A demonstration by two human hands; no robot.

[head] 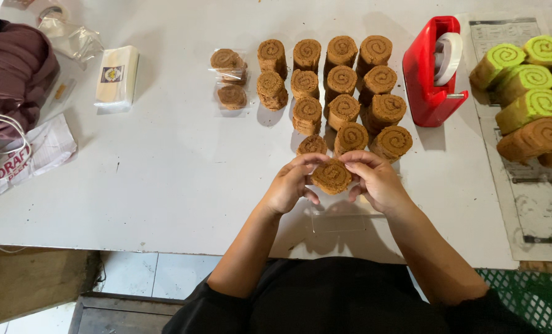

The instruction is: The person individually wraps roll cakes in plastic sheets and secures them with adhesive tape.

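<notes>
A: While both hands meet above the near edge of the white table (164,185), what does each one hold?

B: The left hand (287,185) and the right hand (375,180) pinch 1 brown roll slice (331,176) between them. Fingers of each hand are curled onto its rim, left and right.

A: Orientation of the slice?

B: Its spiral face points up toward the camera. Its short roll axis runs roughly vertical, tilted slightly toward the person. The disc lies nearly flat.

A: Position?

B: It is held just above the table, directly in front of the rows of brown slices (341,80). A clear plastic sleeve (338,216) lies on the table beneath the hands.

A: Surroundings?

B: 2 wrapped slices (229,80) lie left of the rows. A red tape dispenser (433,74) stands to the right, and green rolls (523,80) lie beyond it on printed paper (535,204).
</notes>
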